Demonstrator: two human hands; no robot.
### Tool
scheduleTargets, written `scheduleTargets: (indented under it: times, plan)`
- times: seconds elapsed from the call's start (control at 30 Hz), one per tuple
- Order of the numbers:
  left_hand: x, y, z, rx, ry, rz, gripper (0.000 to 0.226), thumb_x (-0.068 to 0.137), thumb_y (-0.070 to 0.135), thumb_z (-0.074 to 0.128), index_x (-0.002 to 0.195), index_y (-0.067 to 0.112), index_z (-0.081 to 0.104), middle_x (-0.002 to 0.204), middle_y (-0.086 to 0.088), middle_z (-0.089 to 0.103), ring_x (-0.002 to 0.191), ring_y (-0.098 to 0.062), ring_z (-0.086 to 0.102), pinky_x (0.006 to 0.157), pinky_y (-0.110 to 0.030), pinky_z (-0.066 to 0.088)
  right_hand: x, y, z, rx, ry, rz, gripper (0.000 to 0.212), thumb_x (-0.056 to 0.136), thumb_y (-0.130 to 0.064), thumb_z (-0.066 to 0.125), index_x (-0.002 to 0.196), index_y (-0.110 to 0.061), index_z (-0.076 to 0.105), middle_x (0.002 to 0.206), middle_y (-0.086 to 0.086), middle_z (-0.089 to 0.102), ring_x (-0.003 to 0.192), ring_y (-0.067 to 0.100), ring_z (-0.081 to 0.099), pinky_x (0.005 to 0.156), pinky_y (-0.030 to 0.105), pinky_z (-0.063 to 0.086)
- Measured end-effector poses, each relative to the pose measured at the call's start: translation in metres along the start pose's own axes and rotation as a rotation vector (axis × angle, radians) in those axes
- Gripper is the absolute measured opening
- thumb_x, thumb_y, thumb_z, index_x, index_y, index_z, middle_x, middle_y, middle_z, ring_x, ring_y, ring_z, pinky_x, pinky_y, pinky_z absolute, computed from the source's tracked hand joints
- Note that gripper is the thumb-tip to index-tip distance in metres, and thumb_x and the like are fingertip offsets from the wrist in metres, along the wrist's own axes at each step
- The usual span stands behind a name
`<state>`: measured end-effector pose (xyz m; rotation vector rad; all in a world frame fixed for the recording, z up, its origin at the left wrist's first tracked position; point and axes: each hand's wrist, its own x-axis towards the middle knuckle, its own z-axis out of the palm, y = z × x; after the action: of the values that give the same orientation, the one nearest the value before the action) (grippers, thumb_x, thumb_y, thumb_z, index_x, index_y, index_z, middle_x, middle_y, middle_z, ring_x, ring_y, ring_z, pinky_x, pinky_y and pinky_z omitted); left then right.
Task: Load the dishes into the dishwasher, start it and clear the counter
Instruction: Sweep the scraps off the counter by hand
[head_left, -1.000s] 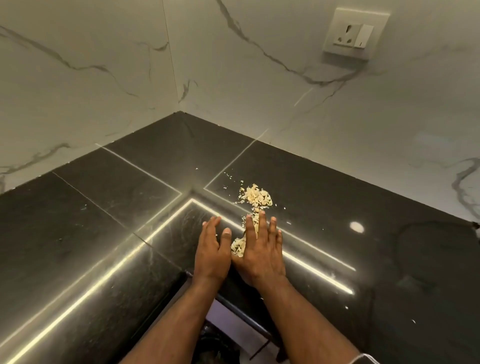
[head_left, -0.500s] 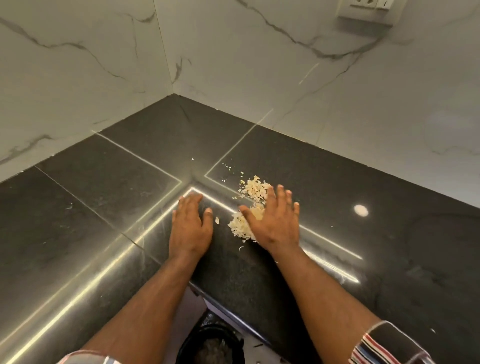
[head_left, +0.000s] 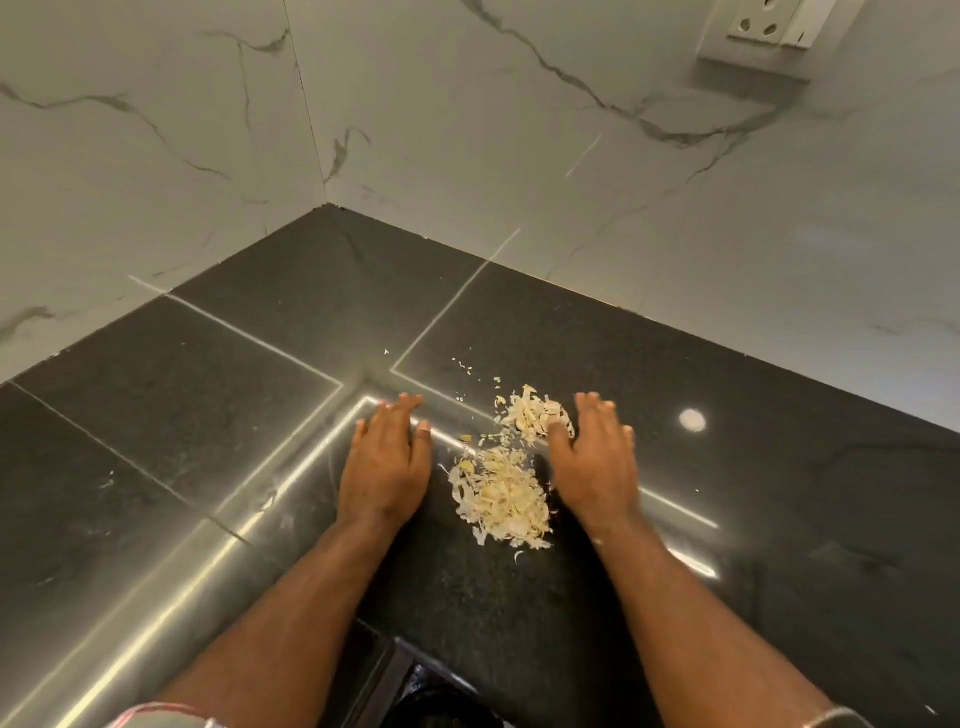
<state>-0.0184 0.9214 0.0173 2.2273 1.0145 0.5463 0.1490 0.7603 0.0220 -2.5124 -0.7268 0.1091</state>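
My left hand (head_left: 385, 467) lies flat on the dark desk (head_left: 208, 415), fingers straight and together, holding nothing. My right hand (head_left: 595, 457) is flat too, fingers loosely spread, its thumb side touching the pale scraps (head_left: 506, 491). The scraps sit in a heap between my hands, toward the desk's inner corner, with small bits strewn beyond it. Below the desk's near edge a dark bin (head_left: 441, 704) shows; I cannot tell its contents.

Dim, glare streaks on counter (head_left: 182, 426)
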Motion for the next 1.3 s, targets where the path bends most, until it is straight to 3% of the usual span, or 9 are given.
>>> scheduleTargets:
  times: [0.13,0.27,0.47,0.63,0.77,1.03,1.1,1.2,1.3]
  plan:
    - [0.020,-0.001,0.003,0.109,-0.094,0.046,0.050,0.106,0.042,0.031,0.154,0.025,0.033,0.162,0.002,0.030,0.152,-0.016,0.016,0.126,-0.039,0.007,0.029,0.001,0.013,-0.124,-0.099,-0.022,0.074,0.102,-0.059,0.027,0.159,-0.012,0.020,0.167,0.009,0.018,0.155,0.023,0.011,0.125,0.043,0.007]
    - [0.036,-0.004,0.008,0.069,-0.107,0.072,0.054,0.105,0.044,0.033,0.155,0.023,0.032,0.163,0.001,0.029,0.153,-0.013,0.014,0.126,-0.040,0.014,0.036,-0.032,0.031,-0.083,-0.170,-0.208,0.069,0.103,-0.054,0.028,0.159,-0.015,0.019,0.167,0.005,0.018,0.154,0.019,0.012,0.123,0.037,0.006]
    - [0.051,-0.001,0.007,0.063,-0.114,0.055,0.053,0.105,0.043,0.034,0.154,0.024,0.032,0.163,0.002,0.028,0.153,-0.012,0.012,0.126,-0.038,0.013,0.038,-0.060,0.030,0.224,-0.301,-0.344,0.051,0.103,-0.041,0.040,0.151,-0.023,0.043,0.157,-0.001,0.043,0.146,0.011,0.034,0.121,0.038,0.029]
    - [0.049,0.001,0.005,0.071,-0.102,0.048,0.053,0.105,0.042,0.034,0.155,0.024,0.032,0.163,0.003,0.028,0.152,-0.011,0.013,0.125,-0.034,0.011,0.109,-0.058,0.032,0.055,-0.291,-0.286,0.054,0.105,-0.036,0.042,0.155,-0.017,0.035,0.163,0.003,0.031,0.153,0.016,0.019,0.126,0.042,0.013]
    - [0.050,0.002,0.005,0.073,-0.095,0.039,0.055,0.105,0.040,0.035,0.156,0.022,0.030,0.163,0.002,0.028,0.152,-0.010,0.013,0.125,-0.035,0.013,0.132,-0.077,0.054,-0.024,-0.385,-0.463,0.058,0.104,-0.035,0.041,0.157,-0.015,0.030,0.165,0.003,0.026,0.154,0.014,0.015,0.126,0.035,0.008]
    - [0.051,0.000,0.006,0.026,-0.094,0.014,0.056,0.105,0.040,0.037,0.156,0.019,0.030,0.163,0.001,0.028,0.152,-0.009,0.014,0.125,-0.039,0.018,0.068,-0.065,0.020,0.161,-0.636,-0.667,0.055,0.089,-0.026,0.042,0.142,-0.021,0.057,0.149,-0.007,0.051,0.138,0.000,0.041,0.115,0.016,0.027]
    - [0.051,0.000,0.006,0.013,-0.089,0.009,0.055,0.105,0.039,0.037,0.156,0.021,0.031,0.163,0.002,0.029,0.152,-0.009,0.015,0.125,-0.039,0.018,0.061,-0.052,0.012,0.279,-0.617,-0.564,0.050,0.088,-0.024,0.045,0.134,-0.023,0.065,0.141,-0.008,0.060,0.129,-0.003,0.051,0.107,0.016,0.040]
    - [0.049,0.003,0.003,-0.036,-0.066,-0.010,0.051,0.105,0.036,0.039,0.155,0.022,0.034,0.161,0.003,0.032,0.150,-0.010,0.021,0.123,-0.035,0.020,0.064,-0.030,0.007,0.387,-0.369,-0.391,0.047,0.090,-0.029,0.045,0.131,-0.023,0.067,0.135,-0.008,0.064,0.125,-0.002,0.054,0.107,0.025,0.045]
    - [0.067,-0.003,-0.002,-0.040,-0.034,-0.009,0.048,0.105,0.035,0.043,0.151,0.022,0.039,0.157,-0.001,0.039,0.143,-0.013,0.033,0.117,-0.037,0.029,0.070,-0.025,0.013,0.348,-0.291,-0.333,0.049,0.089,-0.033,0.044,0.133,-0.024,0.065,0.134,-0.006,0.064,0.117,-0.003,0.053,0.091,0.001,0.034]
